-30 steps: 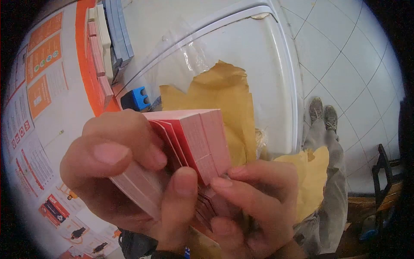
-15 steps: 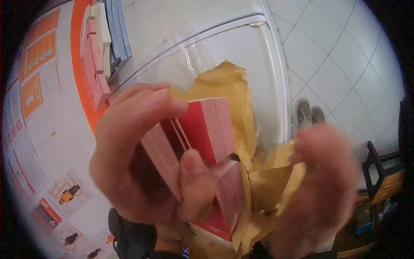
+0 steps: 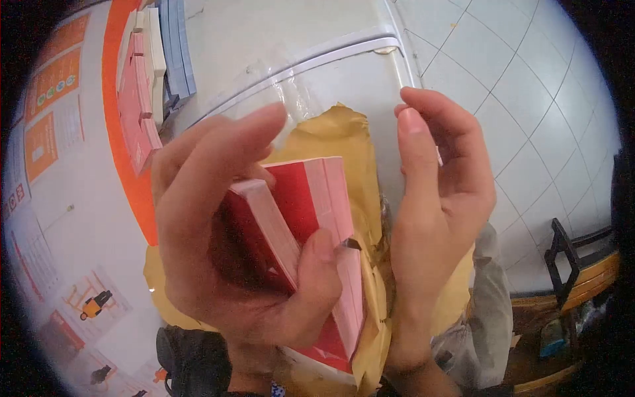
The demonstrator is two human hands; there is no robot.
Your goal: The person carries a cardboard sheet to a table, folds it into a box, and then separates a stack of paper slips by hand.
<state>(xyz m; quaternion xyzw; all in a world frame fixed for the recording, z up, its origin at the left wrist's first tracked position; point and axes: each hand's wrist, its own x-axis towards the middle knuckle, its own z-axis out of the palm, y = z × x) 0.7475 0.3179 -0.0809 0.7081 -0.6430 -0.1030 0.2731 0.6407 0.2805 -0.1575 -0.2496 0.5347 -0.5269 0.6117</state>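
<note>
Left hand (image 3: 231, 245) still grips the red card stack (image 3: 311, 225); right hand (image 3: 440, 198), blurred before, now hangs half-curled just beside the stack, apparently empty.

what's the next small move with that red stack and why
Probably bring the right hand back onto the red card stack. Only the left hand grips it, split into fanned blocks over the brown paper, while the right hand is open beside it and apart.

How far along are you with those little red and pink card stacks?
Done: pink and blue stacks already lie in rows on the table. In hand: the left hand grips a red-and-pink stack over torn brown wrapping paper; the right hand is open beside it. Left: this stack isn't down.
</note>
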